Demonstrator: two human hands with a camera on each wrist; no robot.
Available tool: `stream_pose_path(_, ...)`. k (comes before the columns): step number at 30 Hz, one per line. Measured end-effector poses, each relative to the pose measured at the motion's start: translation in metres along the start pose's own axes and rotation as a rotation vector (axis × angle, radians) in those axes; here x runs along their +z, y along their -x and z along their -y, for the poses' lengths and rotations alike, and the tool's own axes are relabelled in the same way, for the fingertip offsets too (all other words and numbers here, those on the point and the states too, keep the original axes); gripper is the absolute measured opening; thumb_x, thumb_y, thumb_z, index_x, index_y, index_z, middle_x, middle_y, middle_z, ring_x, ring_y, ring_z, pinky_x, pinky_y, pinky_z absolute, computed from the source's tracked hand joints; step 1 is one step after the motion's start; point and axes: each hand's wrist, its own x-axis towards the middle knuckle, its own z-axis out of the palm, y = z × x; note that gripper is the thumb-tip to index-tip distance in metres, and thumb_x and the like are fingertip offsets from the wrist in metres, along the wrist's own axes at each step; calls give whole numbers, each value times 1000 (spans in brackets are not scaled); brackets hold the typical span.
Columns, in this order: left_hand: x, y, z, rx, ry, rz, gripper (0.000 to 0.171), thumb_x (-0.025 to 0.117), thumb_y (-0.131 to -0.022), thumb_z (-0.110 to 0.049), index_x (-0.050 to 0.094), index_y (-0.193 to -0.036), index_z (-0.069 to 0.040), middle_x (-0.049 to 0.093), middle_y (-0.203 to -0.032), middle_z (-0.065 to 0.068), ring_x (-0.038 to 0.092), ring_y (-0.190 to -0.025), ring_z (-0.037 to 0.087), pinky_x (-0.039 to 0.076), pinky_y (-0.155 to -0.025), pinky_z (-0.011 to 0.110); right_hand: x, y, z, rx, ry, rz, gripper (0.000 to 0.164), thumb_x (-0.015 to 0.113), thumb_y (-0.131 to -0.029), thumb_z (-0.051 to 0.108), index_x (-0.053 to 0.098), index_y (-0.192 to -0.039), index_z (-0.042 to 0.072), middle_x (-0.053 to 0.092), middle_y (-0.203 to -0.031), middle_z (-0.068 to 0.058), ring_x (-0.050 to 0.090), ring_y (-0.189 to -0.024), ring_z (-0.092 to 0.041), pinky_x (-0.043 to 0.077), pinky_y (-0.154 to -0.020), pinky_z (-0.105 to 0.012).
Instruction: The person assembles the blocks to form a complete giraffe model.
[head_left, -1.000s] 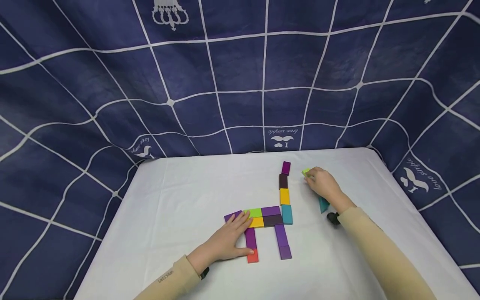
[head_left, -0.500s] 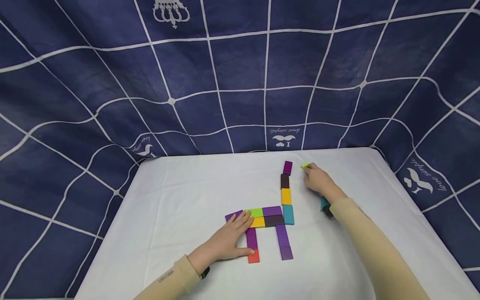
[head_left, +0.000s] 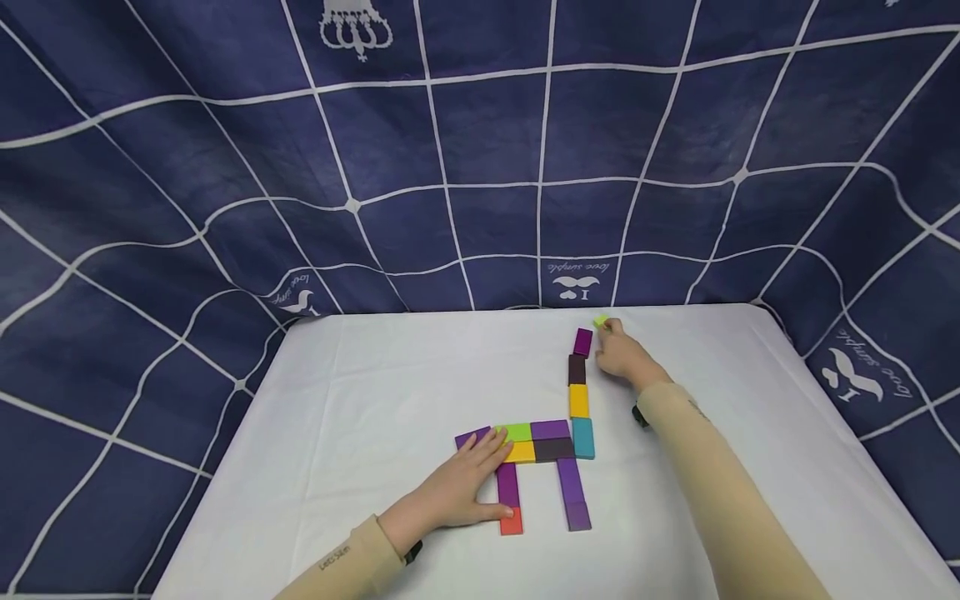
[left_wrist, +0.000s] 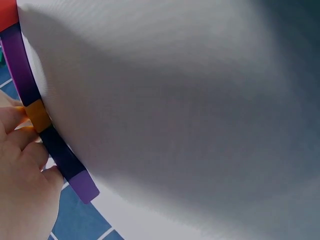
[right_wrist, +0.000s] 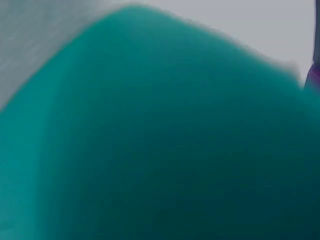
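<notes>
White tabletop [head_left: 375, 400] before navy grid cloth | my right hand [head_left: 621, 356] pinches lime-green block [head_left: 600, 321] just beyond block figure's [head_left: 551, 437] neck top | my left hand [head_left: 457, 487] lies flat, fingers spread, on figure's rear

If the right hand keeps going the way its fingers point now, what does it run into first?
The right hand points up and away, toward the far table edge, with the green block in its grip. No other block lies ahead of it; the purple block sits beside it. Past the edge hangs the blue cloth, though depth is unclear.
</notes>
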Motion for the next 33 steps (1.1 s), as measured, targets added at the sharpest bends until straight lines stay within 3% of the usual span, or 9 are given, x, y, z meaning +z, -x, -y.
stream_pose_path(8,3,0,-4,-3,-7,21,94,57,-87,-68,27,-156,-12,17,-166,4,13,-154,23,16,-125,45,5,-2,0,19,-6,-12,64,39,-97,13,18,-153,-8,10,-155,-27,53,-118,-45,39,-111,-57)
stream_pose_path(12,4,0,-4,-3,-12,22,94,57,-87,-68,27,-156,-12,16,-166,3,12,-154,22,16,-125,45,4,-4,-2,-7,2,-42,60,37,-96,13,24,-151,-10,11,-158,-27,43,-133,-48,33,-115,-58)
stream_pose_path(17,2,0,-3,-7,-15,24,94,57,-87,-68,27,-157,-13,15,-166,3,12,-154,22,15,-125,45,3,-10,-4,-75,3,-83,57,34,-95,12,32,-147,-12,23,-159,-26,25,-146,-44,21,-122,-53)
stream_pose_path(24,-2,0,-2,-12,-16,23,94,58,-87,-67,27,-157,-12,15,-166,3,12,-154,22,15,-125,44,1,-14,-4,-90,-1,-97,55,37,-97,14,36,-146,-9,31,-158,-21,28,-146,-41,23,-122,-52)
stream_pose_path(33,0,0,0,-19,-9,20,94,58,-87,-66,27,-157,-12,15,-166,3,12,-154,22,15,-125,45,4,-13,-2,-106,-28,-80,58,41,-98,17,32,-149,-9,28,-160,-21,25,-148,-40,20,-122,-52)
